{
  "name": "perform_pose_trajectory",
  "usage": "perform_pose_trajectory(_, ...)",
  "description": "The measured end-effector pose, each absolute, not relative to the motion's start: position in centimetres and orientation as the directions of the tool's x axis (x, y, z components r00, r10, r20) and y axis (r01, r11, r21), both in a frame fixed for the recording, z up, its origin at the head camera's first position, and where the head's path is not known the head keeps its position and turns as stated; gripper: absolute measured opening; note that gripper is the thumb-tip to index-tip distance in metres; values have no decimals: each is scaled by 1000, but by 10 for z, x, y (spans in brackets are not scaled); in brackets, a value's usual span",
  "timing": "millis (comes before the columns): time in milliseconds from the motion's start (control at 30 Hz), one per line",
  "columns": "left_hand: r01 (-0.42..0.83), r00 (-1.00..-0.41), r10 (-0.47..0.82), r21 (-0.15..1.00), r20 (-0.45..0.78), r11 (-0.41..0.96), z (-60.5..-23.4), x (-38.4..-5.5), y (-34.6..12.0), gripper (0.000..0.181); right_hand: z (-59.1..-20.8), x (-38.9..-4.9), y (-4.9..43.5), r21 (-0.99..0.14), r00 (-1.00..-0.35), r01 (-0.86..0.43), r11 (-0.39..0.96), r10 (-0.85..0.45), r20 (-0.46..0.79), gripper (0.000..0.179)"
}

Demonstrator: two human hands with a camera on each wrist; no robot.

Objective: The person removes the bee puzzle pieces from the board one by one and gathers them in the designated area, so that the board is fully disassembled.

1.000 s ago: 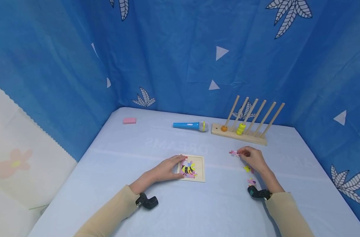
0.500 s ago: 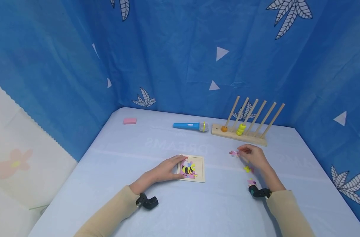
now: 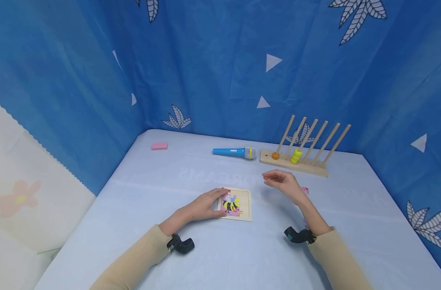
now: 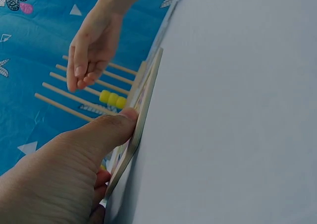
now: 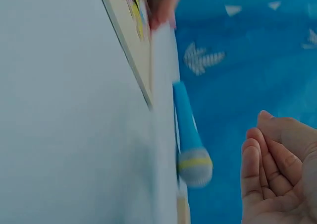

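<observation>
bee puzzle, partly filled. the puzzle tray [image 3: 245, 203] rests on the tabletop [image 3: 220, 257] just below the centre of the frame, bee pieces [image 3: 230, 205] occupying its left part, bare wood its right. my left hand [image 3: 202, 207] spans the tray's left side, thumb and fingers gripping its edges. my right hand [image 3: 283, 184] hangs right of centre, fingers curled, thumb tip close to the index; i cannot tell whether they hold a piece. a loose pink piece [image 3: 305, 190] shows beside my right wrist. i judge the step to be filling the tray; the next move calls for a piece turned to match and pressed into the bare part.
</observation>
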State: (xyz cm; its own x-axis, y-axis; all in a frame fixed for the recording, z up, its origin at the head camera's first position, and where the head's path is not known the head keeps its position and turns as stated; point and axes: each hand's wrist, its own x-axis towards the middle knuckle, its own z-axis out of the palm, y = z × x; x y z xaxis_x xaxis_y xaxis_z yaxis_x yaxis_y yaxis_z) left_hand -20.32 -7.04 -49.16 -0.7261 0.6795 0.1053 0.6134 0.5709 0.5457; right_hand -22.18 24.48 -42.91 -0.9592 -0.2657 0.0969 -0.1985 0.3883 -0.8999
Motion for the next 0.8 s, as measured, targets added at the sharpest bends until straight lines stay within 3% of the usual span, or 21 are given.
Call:
perform_pose_trajectory(300,614,-723,681,557,114,559,-491,-205,-71,76,-460,-210,195,-865,-899,-318,388,-412,146,19)
perform_pose_trajectory(800,627,-715,687,555,130,547,-493,-204,-71,77,-486,-202,178,-698,-841,-510,503,-462,282,18)
